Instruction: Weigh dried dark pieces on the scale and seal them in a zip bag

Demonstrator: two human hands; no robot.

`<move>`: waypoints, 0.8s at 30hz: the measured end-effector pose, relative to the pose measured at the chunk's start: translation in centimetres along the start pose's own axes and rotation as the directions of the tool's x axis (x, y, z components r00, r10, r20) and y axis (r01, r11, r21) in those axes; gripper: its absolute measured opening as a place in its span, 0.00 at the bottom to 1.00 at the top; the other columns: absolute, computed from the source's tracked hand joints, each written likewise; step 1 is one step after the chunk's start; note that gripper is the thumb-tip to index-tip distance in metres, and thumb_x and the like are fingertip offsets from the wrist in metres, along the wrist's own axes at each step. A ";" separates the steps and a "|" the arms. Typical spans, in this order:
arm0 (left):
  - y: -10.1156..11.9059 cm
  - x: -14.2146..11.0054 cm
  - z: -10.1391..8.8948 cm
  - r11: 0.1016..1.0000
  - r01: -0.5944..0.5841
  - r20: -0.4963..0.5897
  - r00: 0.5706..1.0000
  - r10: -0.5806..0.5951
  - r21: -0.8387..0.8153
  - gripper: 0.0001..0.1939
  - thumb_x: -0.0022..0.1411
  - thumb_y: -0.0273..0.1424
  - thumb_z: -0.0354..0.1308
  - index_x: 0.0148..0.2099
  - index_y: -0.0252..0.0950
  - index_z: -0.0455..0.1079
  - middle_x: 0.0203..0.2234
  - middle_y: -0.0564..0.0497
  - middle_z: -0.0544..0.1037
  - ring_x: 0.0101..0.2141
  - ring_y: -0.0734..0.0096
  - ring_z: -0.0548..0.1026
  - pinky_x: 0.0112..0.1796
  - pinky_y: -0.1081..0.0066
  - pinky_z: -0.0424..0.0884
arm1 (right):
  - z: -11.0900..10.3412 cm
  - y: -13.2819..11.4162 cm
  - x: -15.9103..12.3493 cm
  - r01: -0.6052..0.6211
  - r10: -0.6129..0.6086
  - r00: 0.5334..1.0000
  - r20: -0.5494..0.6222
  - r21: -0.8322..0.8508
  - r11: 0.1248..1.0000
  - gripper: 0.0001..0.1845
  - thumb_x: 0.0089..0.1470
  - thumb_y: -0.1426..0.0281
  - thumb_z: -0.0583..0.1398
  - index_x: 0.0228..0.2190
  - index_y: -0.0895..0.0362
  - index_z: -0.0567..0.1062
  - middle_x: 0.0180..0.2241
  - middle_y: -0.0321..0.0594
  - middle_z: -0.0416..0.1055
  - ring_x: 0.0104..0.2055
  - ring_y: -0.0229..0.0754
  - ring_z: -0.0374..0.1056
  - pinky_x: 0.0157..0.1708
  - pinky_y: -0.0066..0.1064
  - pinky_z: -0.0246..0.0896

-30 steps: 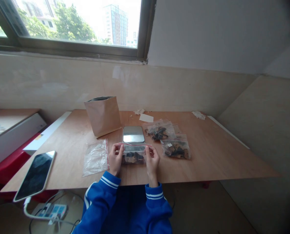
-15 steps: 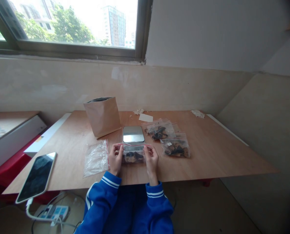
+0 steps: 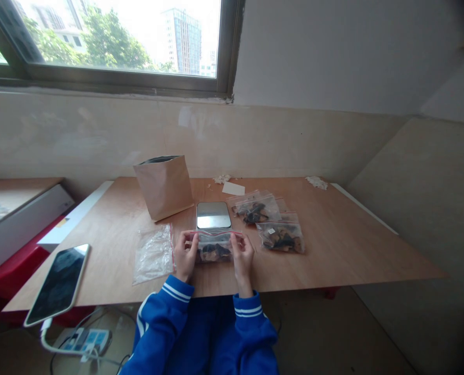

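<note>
A small clear zip bag [image 3: 214,248] with dark and brown pieces inside stands on the wooden table [image 3: 333,250] in front of me. My left hand [image 3: 185,255] pinches its left top corner and my right hand [image 3: 242,258] pinches its right top corner, along the red seal strip. Just behind the bag lies a small steel-topped scale [image 3: 213,215].
Empty clear zip bags [image 3: 153,253] lie left of my hands. Two filled bags [image 3: 280,237] [image 3: 255,209] lie to the right. A brown paper bag [image 3: 165,186] stands open behind. A phone [image 3: 58,283] on a cable rests at the table's left corner. Paper scraps [image 3: 234,188] lie near the wall.
The view has shifted slightly. Both hands stay on the bag's top corners, with the fingers a little closer along the seal.
</note>
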State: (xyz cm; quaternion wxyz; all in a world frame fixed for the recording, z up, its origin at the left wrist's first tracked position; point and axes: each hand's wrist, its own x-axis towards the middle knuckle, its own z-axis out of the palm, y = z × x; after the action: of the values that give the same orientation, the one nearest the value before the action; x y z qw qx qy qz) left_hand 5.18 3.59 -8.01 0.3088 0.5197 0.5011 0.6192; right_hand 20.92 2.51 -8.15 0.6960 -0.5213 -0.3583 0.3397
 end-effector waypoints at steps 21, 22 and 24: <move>0.4 0.1 0.0 0.989 0.077 0.038 0.997 -0.072 -0.128 0.14 0.58 0.43 0.60 0.36 0.37 0.71 0.28 0.54 0.74 0.29 0.72 0.74 0.30 0.73 0.71 | -0.5 -0.1 -0.1 -0.078 0.071 0.994 0.080 0.095 0.992 0.20 0.46 0.54 0.66 0.33 0.58 0.77 0.30 0.41 0.78 0.33 0.44 0.74 0.34 0.34 0.71; 0.4 0.1 0.1 0.989 0.080 0.037 0.996 -0.076 -0.128 0.14 0.58 0.43 0.61 0.36 0.37 0.71 0.27 0.54 0.74 0.28 0.72 0.75 0.29 0.74 0.71 | -0.5 0.0 -0.1 -0.073 0.067 0.995 0.071 0.093 0.993 0.20 0.46 0.54 0.66 0.33 0.58 0.77 0.30 0.41 0.78 0.33 0.44 0.73 0.34 0.34 0.70; 0.3 0.1 0.1 0.988 0.083 0.044 0.996 -0.078 -0.128 0.14 0.58 0.43 0.61 0.37 0.37 0.71 0.28 0.53 0.75 0.28 0.72 0.75 0.29 0.73 0.71 | -0.6 0.1 -0.1 -0.065 0.060 0.996 0.058 0.086 0.994 0.20 0.46 0.55 0.66 0.32 0.59 0.77 0.29 0.41 0.78 0.32 0.43 0.73 0.33 0.33 0.70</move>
State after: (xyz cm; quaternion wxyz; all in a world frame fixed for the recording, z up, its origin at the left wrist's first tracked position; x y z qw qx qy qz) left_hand 5.29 3.56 -7.68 0.3764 0.4896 0.4744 0.6273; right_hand 21.36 2.13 -8.40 0.6970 -0.4915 -0.3457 0.3913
